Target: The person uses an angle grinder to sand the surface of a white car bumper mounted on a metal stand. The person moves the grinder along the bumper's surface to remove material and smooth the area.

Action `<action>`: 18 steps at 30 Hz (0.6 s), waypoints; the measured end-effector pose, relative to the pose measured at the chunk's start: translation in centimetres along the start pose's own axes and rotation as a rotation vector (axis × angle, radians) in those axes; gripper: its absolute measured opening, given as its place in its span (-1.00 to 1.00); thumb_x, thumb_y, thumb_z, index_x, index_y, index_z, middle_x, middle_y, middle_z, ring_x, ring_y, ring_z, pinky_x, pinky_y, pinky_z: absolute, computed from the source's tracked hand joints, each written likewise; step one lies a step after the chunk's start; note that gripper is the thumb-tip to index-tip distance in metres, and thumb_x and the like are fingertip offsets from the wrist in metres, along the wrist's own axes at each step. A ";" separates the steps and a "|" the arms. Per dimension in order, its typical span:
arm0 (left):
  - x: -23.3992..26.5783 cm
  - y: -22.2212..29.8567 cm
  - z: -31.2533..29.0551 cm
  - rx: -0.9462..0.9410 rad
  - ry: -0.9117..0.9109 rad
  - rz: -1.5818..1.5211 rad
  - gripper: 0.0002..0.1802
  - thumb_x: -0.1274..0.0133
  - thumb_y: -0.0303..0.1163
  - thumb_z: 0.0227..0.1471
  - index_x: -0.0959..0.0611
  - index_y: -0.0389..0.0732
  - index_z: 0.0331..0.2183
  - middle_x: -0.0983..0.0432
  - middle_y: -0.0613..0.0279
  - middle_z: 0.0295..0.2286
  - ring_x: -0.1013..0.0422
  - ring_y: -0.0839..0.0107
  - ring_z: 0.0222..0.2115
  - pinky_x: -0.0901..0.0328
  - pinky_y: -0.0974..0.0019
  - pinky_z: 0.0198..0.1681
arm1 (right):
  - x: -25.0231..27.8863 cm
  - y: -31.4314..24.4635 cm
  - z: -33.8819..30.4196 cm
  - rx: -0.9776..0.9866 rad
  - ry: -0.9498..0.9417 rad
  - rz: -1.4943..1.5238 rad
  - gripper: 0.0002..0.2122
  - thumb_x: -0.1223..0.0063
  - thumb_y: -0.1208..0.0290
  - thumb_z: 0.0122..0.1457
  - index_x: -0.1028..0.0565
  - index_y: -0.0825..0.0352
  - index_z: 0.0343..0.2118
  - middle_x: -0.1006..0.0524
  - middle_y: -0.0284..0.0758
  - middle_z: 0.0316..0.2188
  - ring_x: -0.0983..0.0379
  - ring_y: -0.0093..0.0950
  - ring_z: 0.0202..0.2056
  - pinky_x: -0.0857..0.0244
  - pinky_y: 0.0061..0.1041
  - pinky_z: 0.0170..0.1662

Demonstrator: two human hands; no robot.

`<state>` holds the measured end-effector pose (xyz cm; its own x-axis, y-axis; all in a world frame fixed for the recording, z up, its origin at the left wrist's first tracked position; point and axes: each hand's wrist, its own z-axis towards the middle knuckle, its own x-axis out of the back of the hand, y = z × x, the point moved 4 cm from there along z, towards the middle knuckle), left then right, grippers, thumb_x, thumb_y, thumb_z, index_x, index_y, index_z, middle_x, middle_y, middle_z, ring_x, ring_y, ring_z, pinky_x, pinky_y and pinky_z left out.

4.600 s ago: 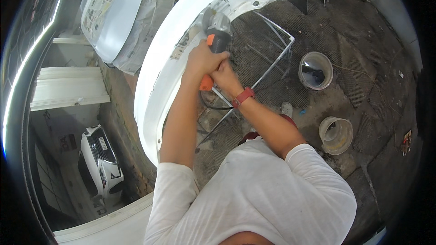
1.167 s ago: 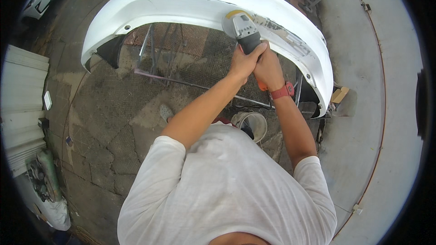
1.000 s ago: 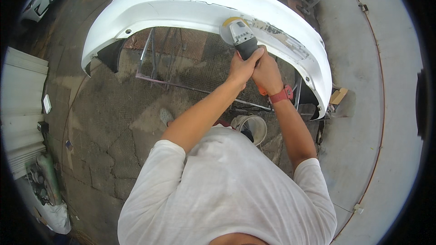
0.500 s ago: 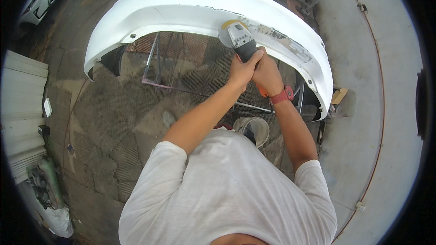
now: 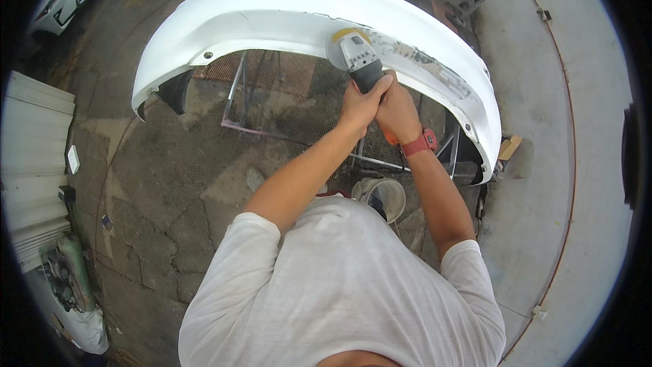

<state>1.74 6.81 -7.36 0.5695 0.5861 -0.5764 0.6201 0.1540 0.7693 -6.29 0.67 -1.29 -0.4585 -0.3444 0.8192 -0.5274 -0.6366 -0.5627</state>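
A white car bumper (image 5: 251, 1) arches across the far side, with a worn patch of grey and bare spots (image 5: 424, 62) right of centre. Both my hands are closed around the dark body of an angle grinder (image 5: 356, 51) with a round, yellow-edged disc. The disc lies against the bumper's inner band, just left of the worn patch. My left hand (image 5: 358, 104) wraps the tool from the left. My right hand (image 5: 399, 111), a red watch on its wrist, grips from the right; the tool's rear end is hidden between them.
A metal stand (image 5: 234, 98) stands under the bumper. Near my body is a pale bucket (image 5: 388, 198) with something dark in it. A grey wall (image 5: 550, 231) with a cable runs along the right. At the left are corrugated panels (image 5: 34, 156) and a green cylinder (image 5: 76, 265).
The bumper and stand sit slightly farther right in the picture. The grinder has shifted slightly left along the bumper, with both hands still on it.
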 end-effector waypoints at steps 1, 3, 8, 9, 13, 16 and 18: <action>0.0 0.3 0.0 -0.009 -0.008 -0.023 -0.34 -0.47 -0.12 0.23 -0.57 -0.31 0.15 -0.66 0.06 0.02 -0.59 0.34 0.05 -0.49 0.24 0.12 | 0.0 -0.2 0.2 0.001 -0.005 -0.007 -0.60 -0.27 0.22 0.31 -0.41 0.42 -0.01 -0.69 0.17 -0.30 -0.65 0.24 -0.18 -0.50 0.09 -0.18; 0.2 0.6 -0.1 -0.021 -0.025 -0.068 -0.36 -0.47 -0.14 0.24 -0.58 -0.31 0.14 -0.67 0.07 0.01 -0.59 0.34 0.05 -0.49 0.24 0.12 | -0.1 -0.7 0.2 -0.003 -0.015 -0.020 -0.60 -0.28 0.22 0.31 -0.41 0.42 -0.01 -0.69 0.16 -0.30 -0.65 0.24 -0.18 -0.49 0.10 -0.19; 1.1 0.8 0.2 -0.003 -0.037 -0.034 -0.36 -0.46 -0.14 0.24 -0.57 -0.30 0.15 -0.66 0.07 0.03 -0.59 0.33 0.06 -0.48 0.21 0.15 | -1.0 -0.7 0.5 0.001 -0.009 -0.024 -0.57 -0.30 0.19 0.30 -0.41 0.43 -0.02 -0.69 0.16 -0.29 -0.65 0.24 -0.18 -0.50 0.10 -0.19; 1.2 0.9 0.0 -0.003 -0.026 -0.043 -0.35 -0.46 -0.14 0.25 -0.57 -0.30 0.16 -0.66 0.06 0.04 -0.59 0.32 0.06 -0.48 0.20 0.16 | -1.0 -0.8 0.5 -0.003 -0.027 -0.040 -0.57 -0.30 0.18 0.29 -0.41 0.43 -0.02 -0.69 0.16 -0.29 -0.65 0.24 -0.18 -0.50 0.10 -0.19; 1.6 1.4 0.0 0.012 -0.006 -0.013 -0.27 -0.46 -0.10 0.23 -0.53 -0.30 0.21 -0.62 0.02 0.10 -0.56 0.29 0.11 -0.46 0.18 0.20 | -1.2 -1.7 0.7 0.003 0.017 -0.009 -0.57 -0.31 0.18 0.29 -0.41 0.43 -0.03 -0.69 0.16 -0.29 -0.65 0.24 -0.18 -0.50 0.09 -0.19; 2.2 1.5 0.7 0.020 -0.014 0.011 -0.21 -0.47 -0.03 0.21 -0.52 -0.29 0.24 -0.61 0.02 0.12 -0.54 0.29 0.13 -0.43 0.16 0.23 | -1.5 -2.1 1.2 -0.015 0.006 -0.015 -0.57 -0.30 0.18 0.29 -0.41 0.43 -0.04 -0.69 0.15 -0.29 -0.64 0.25 -0.17 -0.50 0.09 -0.19; 2.6 1.3 0.3 0.004 0.000 -0.009 -0.16 -0.48 0.08 0.18 -0.54 -0.27 0.24 -0.61 0.05 0.12 -0.52 0.31 0.14 -0.38 0.14 0.26 | -1.9 -2.3 0.9 0.002 -0.016 -0.023 -0.57 -0.30 0.18 0.29 -0.40 0.43 -0.05 -0.69 0.15 -0.29 -0.64 0.25 -0.17 -0.50 0.10 -0.19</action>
<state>4.23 8.28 -7.93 0.5634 0.5849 -0.5835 0.6273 0.1567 0.7628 -3.57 2.22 -1.45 -0.4348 -0.3408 0.8335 -0.5362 -0.6457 -0.5437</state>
